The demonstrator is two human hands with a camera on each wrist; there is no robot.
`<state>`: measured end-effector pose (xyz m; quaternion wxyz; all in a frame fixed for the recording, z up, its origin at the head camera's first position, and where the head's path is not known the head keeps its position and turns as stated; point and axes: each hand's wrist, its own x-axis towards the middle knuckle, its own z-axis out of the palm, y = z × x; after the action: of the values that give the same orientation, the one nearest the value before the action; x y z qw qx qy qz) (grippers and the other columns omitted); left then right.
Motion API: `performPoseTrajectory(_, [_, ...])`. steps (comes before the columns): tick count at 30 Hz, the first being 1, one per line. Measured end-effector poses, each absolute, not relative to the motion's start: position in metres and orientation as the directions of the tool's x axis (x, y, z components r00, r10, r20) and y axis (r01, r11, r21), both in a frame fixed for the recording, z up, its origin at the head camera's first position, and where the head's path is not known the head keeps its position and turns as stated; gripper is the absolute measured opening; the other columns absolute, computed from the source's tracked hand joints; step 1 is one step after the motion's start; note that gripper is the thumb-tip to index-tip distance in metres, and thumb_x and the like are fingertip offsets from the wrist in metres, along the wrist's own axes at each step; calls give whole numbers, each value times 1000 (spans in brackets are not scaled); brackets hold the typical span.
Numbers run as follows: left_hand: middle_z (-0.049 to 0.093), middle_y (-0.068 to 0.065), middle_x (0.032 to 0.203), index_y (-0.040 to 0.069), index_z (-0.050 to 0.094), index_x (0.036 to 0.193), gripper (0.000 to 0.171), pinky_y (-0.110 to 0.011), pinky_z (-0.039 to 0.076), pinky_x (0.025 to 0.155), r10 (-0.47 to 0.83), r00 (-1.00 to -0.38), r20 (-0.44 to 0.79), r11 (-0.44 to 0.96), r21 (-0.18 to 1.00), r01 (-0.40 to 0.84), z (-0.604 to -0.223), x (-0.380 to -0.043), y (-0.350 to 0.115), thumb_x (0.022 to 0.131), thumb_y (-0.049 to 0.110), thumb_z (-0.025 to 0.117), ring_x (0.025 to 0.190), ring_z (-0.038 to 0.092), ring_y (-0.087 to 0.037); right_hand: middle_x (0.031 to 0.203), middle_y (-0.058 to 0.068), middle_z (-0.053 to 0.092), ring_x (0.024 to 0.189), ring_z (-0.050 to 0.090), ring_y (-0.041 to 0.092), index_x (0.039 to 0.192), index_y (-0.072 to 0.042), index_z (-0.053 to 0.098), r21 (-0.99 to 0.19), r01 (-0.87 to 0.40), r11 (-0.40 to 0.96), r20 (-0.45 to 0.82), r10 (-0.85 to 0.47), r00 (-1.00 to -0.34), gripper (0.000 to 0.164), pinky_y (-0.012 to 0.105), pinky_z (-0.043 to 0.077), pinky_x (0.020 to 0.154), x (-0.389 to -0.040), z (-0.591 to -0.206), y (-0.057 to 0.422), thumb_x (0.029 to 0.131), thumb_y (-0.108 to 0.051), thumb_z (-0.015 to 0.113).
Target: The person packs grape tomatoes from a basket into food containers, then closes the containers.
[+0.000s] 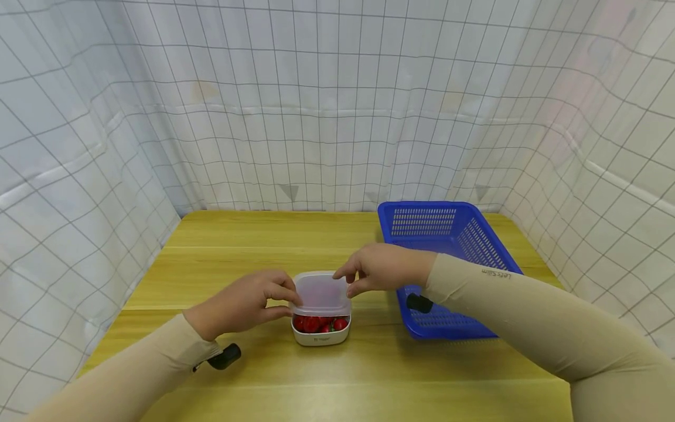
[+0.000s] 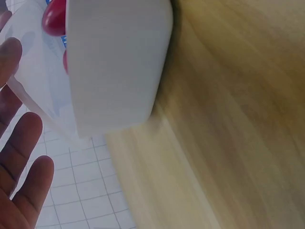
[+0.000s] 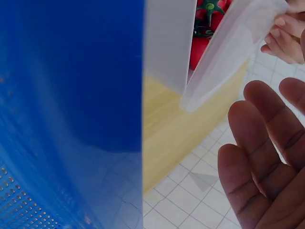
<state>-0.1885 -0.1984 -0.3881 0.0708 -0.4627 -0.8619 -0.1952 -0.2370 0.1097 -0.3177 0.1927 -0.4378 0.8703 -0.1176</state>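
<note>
A small white box (image 1: 320, 339) on the table holds several red tomatoes (image 1: 311, 324), some with green stem tops. Over it slants a translucent lid (image 1: 318, 293), its front side raised and its back edge low at the rim. My left hand (image 1: 263, 299) pinches the lid's left side between thumb and fingers; in the left wrist view its other fingers (image 2: 21, 148) spread beside the lid. At the lid's right side is my right hand (image 1: 385, 268), fingers relaxed. In the right wrist view several of its fingers (image 3: 257, 133) extend apart from the lid.
A blue perforated basket (image 1: 395, 228) stands on the right of the wooden table (image 1: 242, 234), under my right forearm. White gridded curtains (image 1: 337, 158) enclose the back and both sides. Each wrist carries a small black device (image 1: 225, 356).
</note>
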Motion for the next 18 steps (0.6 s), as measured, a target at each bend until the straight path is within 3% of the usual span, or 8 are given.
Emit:
performPoseTrajectory(12, [69, 10, 99, 22, 81, 99, 14, -27, 59, 81, 822, -470, 321, 456, 122, 881, -395, -183, -191, 87, 19, 87, 90, 64, -6, 117, 4, 76, 82, 62, 7, 143, -13, 68, -316, -710, 629, -292, -777, -558, 53, 25, 55, 77, -240, -322, 107, 97, -37, 78])
performPoseTrajectory(18, [69, 12, 97, 23, 82, 98, 9, -26, 59, 81, 825, -498, 265, 476, 149, 867, -390, -184, -191, 90, 23, 86, 89, 63, -3, 118, 0, 75, 87, 65, 8, 144, -15, 66, -268, -710, 651, -302, -757, -580, 56, 28, 57, 80, -240, -319, 105, 96, -41, 77])
